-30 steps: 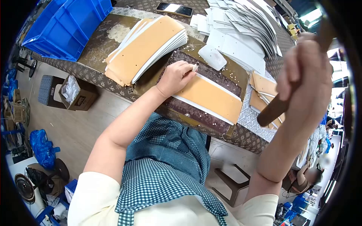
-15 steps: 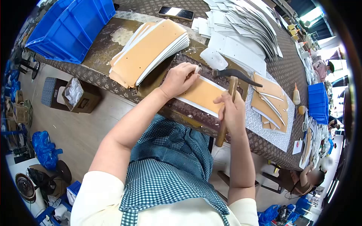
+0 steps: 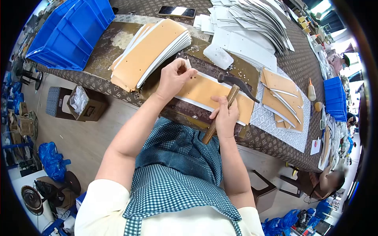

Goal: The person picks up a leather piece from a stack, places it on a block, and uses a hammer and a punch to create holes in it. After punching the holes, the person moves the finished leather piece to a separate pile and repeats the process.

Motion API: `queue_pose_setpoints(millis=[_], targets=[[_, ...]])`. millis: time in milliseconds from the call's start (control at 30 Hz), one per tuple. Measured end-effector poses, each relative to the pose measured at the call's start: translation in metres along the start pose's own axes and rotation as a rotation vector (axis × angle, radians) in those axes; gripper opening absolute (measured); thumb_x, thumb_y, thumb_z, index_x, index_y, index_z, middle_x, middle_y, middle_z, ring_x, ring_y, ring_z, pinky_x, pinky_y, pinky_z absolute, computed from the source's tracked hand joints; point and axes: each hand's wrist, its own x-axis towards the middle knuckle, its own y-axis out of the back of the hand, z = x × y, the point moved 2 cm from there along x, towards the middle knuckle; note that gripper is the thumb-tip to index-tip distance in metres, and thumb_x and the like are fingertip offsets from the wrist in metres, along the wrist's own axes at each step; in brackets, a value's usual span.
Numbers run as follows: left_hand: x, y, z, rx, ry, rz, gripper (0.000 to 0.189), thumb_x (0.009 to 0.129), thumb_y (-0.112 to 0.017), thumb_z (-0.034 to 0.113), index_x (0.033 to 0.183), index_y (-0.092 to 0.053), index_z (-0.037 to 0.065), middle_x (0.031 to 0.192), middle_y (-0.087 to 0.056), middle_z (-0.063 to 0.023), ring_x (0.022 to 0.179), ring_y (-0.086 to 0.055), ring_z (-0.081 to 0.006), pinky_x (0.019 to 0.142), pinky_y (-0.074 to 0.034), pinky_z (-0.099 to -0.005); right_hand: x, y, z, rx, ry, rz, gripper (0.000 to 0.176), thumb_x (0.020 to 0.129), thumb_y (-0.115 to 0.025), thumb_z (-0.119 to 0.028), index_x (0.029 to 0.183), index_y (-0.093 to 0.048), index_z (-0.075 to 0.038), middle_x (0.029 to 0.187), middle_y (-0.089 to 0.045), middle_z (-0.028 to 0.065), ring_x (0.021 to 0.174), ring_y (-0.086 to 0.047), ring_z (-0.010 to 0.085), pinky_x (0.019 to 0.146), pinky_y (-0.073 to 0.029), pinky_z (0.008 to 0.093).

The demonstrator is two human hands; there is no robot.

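In my right hand is a hammer, its fingers closed round the wooden handle and its dark curved head angled over the work board. My left hand is closed in a pinch above the left end of a tan panel with a white underside. A small pale bit shows at its fingertips; whether it is a held piece or a finger covering I cannot make out. The panel lies on a dark, worn board. Behind the hammer head sits a whitish translucent block with small pale bits scattered round it.
A stack of tan and white panels lies left, beside a blue crate. White sheets fan out at the back near a phone. More tan panels and a glue bottle are right. A person sits at lower right.
My right hand and the hammer have moved left and slightly down toward me. My left hand has shifted left, its fingers turned upward. More of the panel's right end now shows.
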Motion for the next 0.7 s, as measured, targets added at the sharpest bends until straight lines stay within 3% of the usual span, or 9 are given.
queue_pose_setpoints(millis=[33,133,267,500,600,700], targets=[[-0.01,0.004,0.001,-0.081,0.011,-0.069,0.014,0.09,-0.074,0.012,0.091,-0.066,0.001,0.077,-0.062,0.0034,0.071,-0.053,-0.0025,0.063,-0.044,-0.0198,0.0,0.0,0.001,-0.001,0.005,-0.003,0.028,0.105,-0.049,-0.025,0.101,-0.051,0.003,0.096,-0.072,0.014,0.045,-0.057,0.0121,0.043,-0.046,0.0258],[-0.037,0.013,0.003,-0.057,0.048,-0.107,0.021,0.093,-0.069,0.008,0.111,-0.069,-0.002,0.091,-0.07,-0.0024,0.082,-0.063,-0.0057,0.073,-0.05,-0.0205,-0.001,0.0,0.001,-0.005,0.018,-0.006,0.028,0.105,-0.049,-0.025,0.101,-0.051,0.003,0.095,-0.072,0.014,0.045,-0.057,0.0121,0.043,-0.046,0.0261],[-0.049,0.014,-0.001,-0.129,0.004,-0.144,0.019,0.094,-0.066,0.004,0.111,-0.068,-0.004,0.101,-0.072,-0.0074,0.093,-0.068,-0.0113,0.081,-0.054,-0.0234,-0.001,0.0,-0.001,-0.016,0.028,-0.009,0.027,0.105,-0.049,-0.024,0.1,-0.052,0.003,0.094,-0.072,0.0139,0.045,-0.057,0.0123,0.044,-0.046,0.0261],[-0.048,0.012,0.001,0.077,-0.109,-0.162,0.017,0.092,-0.067,0.004,0.108,-0.069,-0.003,0.097,-0.072,-0.0065,0.09,-0.068,-0.0117,0.078,-0.055,-0.0242,-0.002,-0.001,-0.004,-0.039,0.026,-0.013,0.029,0.106,-0.048,-0.026,0.102,-0.052,0.003,0.095,-0.071,0.0166,0.045,-0.054,0.0107,0.042,-0.044,0.0231],[-0.047,0.01,0.0,0.161,-0.198,-0.157,0.015,0.09,-0.07,0.005,0.103,-0.071,-0.001,0.094,-0.072,-0.0065,0.085,-0.069,-0.0123,0.074,-0.056,-0.025,-0.003,-0.002,-0.004,-0.008,0.03,-0.008,0.028,0.105,-0.05,-0.025,0.101,-0.053,0.002,0.085,-0.069,0.0122,0.045,-0.053,0.0096,0.042,-0.043,0.0225],[-0.044,0.009,0.004,0.232,-0.287,-0.142,0.012,0.087,-0.072,0.007,0.097,-0.071,0.001,0.091,-0.071,-0.0078,0.081,-0.069,-0.0172,0.072,-0.055,-0.028,0.001,0.004,-0.008,-0.073,-0.028,-0.173,0.024,0.102,-0.053,-0.023,0.098,-0.053,0.001,0.073,-0.065,0.0077,0.044,-0.054,0.0112,0.043,-0.044,0.0253]])
